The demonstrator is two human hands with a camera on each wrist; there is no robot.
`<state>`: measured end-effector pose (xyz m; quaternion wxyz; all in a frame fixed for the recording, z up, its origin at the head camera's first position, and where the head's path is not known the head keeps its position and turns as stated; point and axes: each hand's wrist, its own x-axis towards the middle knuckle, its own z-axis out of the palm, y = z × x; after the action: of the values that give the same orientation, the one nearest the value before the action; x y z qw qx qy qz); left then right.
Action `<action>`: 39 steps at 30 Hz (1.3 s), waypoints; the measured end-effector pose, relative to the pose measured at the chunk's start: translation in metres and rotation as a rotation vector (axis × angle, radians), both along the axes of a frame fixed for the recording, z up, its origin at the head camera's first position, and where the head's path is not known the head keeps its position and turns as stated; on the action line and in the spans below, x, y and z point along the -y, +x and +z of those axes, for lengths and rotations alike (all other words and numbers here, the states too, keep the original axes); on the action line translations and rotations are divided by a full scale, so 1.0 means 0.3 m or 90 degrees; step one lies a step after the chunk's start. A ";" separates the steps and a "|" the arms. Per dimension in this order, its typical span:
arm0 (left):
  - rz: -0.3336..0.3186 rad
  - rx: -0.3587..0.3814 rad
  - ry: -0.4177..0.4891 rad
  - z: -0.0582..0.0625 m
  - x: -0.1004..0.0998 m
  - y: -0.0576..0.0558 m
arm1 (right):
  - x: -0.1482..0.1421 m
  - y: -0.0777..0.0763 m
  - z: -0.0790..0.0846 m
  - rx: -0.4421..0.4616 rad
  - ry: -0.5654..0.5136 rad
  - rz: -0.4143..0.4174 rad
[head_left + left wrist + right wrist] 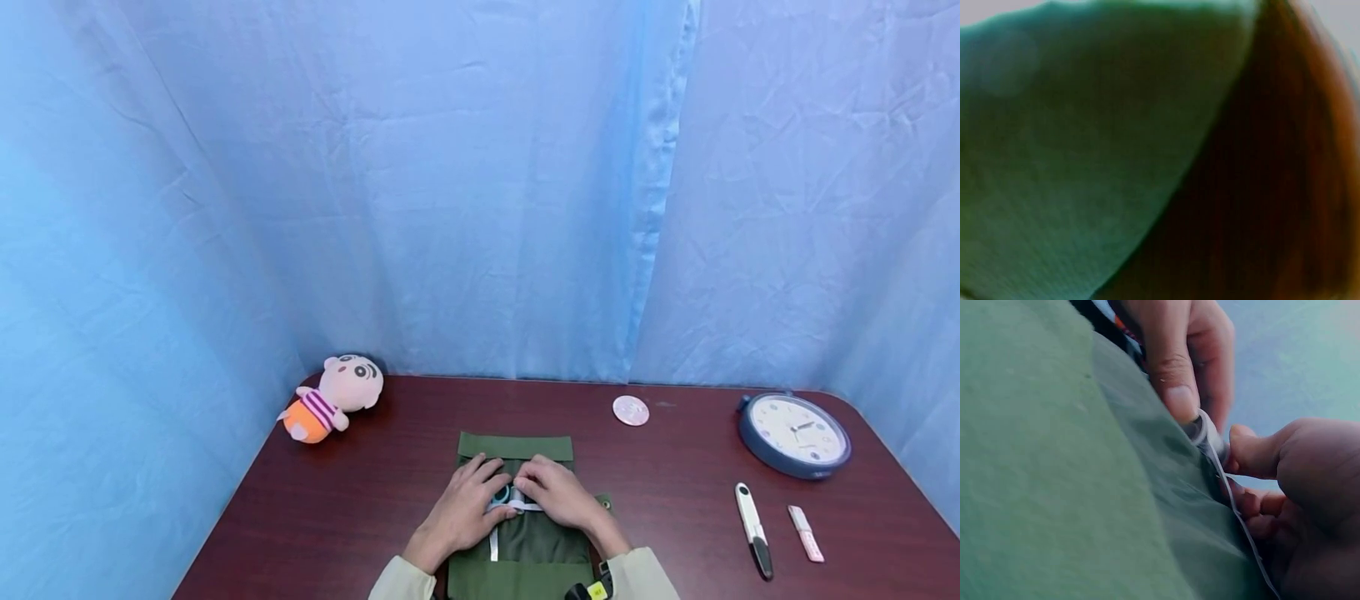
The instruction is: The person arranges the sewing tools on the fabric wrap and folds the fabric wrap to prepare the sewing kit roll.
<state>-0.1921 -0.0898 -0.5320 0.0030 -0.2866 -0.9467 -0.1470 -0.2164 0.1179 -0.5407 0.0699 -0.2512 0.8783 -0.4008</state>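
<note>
Both hands work close together, just apart, over a green cloth organizer point(534, 542) that lies flat beneath them. The right hand point(561, 493) curls its thumb and fingertips in a pinch on a small grey cylinder point(517, 495), which sits between the two hands at a white elastic strap point(531, 506). The left hand point(468, 506) lies with fingers extended over the cloth, its thumb at the strap beside the cylinder's near end; a teal ring handle point(501, 495) shows under those fingers. Beyond the left hand, off to its left, lies a plush doll point(330, 402). Well to the right of the right hand are a black-and-white tool point(752, 527), a pink-and-white stick point(806, 533) and, farther out, a round clock point(798, 429). A pale disc point(631, 410) lies ahead of the right hand, slightly rightward.
</note>
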 end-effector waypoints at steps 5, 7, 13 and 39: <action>-0.002 -0.006 -0.001 -0.002 0.001 0.001 | -0.004 -0.002 0.000 -0.015 -0.009 -0.001; -0.001 -0.006 -0.001 -0.002 0.001 0.001 | 0.001 0.001 0.002 -0.018 0.010 -0.003; 0.000 -0.006 -0.006 -0.007 0.002 -0.002 | 0.015 0.012 0.009 -0.014 0.064 -0.005; -0.001 0.015 0.003 -0.009 0.004 -0.003 | 0.006 0.005 0.004 -0.002 0.035 0.025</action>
<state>-0.1929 -0.0908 -0.5346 -0.0079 -0.2855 -0.9461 -0.1526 -0.2149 0.1160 -0.5396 0.0833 -0.2666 0.8841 -0.3746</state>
